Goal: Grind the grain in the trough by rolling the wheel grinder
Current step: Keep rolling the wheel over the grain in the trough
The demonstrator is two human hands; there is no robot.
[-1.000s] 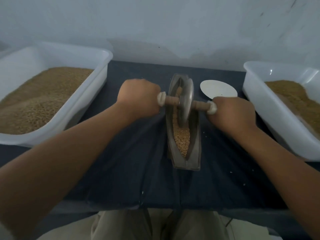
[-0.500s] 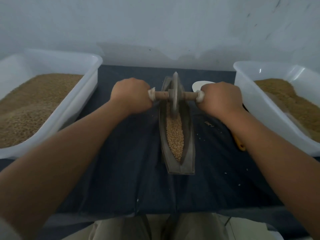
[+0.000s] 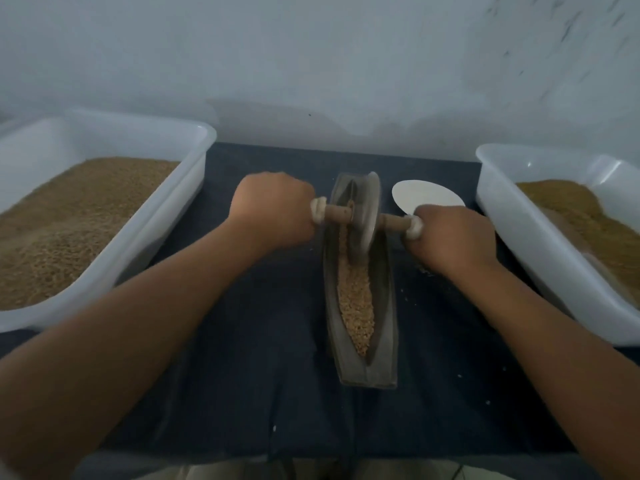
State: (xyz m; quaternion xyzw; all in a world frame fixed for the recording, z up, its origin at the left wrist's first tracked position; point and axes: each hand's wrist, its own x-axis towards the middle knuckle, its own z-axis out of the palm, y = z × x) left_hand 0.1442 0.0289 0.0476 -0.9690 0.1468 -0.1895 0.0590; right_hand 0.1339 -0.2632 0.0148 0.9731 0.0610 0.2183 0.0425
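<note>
A narrow boat-shaped metal trough (image 3: 383,327) lies lengthwise on the dark cloth in the middle, with tan grain (image 3: 356,306) heaped along its groove. The wheel grinder (image 3: 365,216), a metal disc on a wooden axle, stands in the trough's far half, tilted a little to the right. My left hand (image 3: 273,211) grips the axle's left end. My right hand (image 3: 453,237) grips the right end. Both fists hide the handle tips.
A white tub (image 3: 166,216) of pale grain stands at the left. At the right, another white tub (image 3: 519,230) holds darker, finer grain. A white plate (image 3: 426,197) lies beyond my right hand. Loose crumbs dot the dark cloth (image 3: 242,358). A wall rises just behind.
The wheel rolled to the trough's far end half a second ago. Now it has come back toward me and leans right, with both hands still on the axle.
</note>
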